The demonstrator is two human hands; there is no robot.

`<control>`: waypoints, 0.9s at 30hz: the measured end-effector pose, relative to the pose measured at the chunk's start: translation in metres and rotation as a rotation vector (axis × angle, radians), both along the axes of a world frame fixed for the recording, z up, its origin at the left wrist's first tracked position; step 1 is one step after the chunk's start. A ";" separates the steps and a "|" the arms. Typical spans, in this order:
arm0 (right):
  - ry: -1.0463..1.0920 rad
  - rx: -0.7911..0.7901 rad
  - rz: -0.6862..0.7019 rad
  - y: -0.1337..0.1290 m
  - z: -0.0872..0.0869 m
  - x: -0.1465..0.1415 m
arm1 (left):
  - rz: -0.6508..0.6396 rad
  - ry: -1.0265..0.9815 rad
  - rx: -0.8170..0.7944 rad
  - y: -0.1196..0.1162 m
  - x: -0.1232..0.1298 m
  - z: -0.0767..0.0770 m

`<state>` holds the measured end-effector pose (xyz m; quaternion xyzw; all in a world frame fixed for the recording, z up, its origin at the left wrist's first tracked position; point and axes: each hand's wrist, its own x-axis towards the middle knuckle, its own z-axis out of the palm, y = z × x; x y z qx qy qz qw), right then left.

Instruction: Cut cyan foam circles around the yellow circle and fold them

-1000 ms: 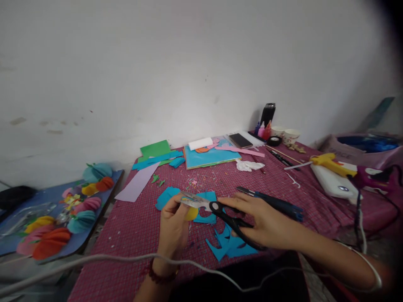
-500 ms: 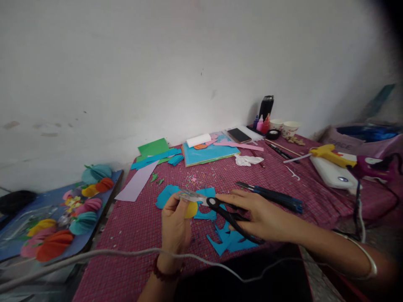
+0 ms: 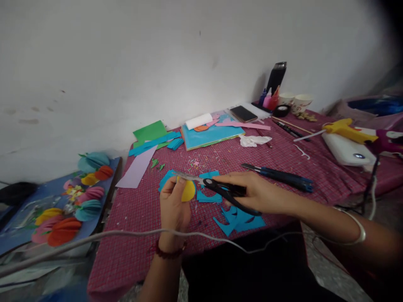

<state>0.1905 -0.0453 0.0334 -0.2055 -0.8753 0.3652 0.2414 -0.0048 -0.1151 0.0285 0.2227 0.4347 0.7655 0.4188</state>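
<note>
A rounded piece of yellow paper [image 3: 188, 191] is pinched between the thumb and fingers of my left hand [image 3: 174, 200]. Blue paper [image 3: 166, 179] shows behind it; whether that is held too I cannot tell. My right hand [image 3: 256, 191] grips black-handled scissors [image 3: 227, 194], their blades nearly closed across the top edge of the yellow paper. Below the scissors lie cut blue paper scraps [image 3: 241, 220], and a blue piece with a curved cutout [image 3: 209, 196] lies beside the yellow paper.
A utility knife [image 3: 285, 178] with its blade out lies beyond my right hand. A yellow glue gun [image 3: 346, 130] rests at the right near a white power bank [image 3: 343, 147]. Folded paper ornaments [image 3: 90, 209] fill a blue board at left. A pale cable [image 3: 126, 233] crosses in front.
The scissor blades have closed further along the yellow paper's top edge. The view has shifted, so the table appears higher and both hands sit slightly higher in it.
</note>
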 end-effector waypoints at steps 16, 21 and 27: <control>0.108 0.244 -0.280 0.041 0.003 -0.049 | -0.355 -0.327 0.010 0.020 -0.003 0.007; 0.149 0.144 -0.207 0.033 -0.004 -0.086 | -0.276 -0.241 -0.038 0.052 -0.009 -0.002; 0.117 0.142 -0.232 0.037 -0.029 -0.100 | -0.288 -0.223 -0.047 0.056 -0.009 -0.008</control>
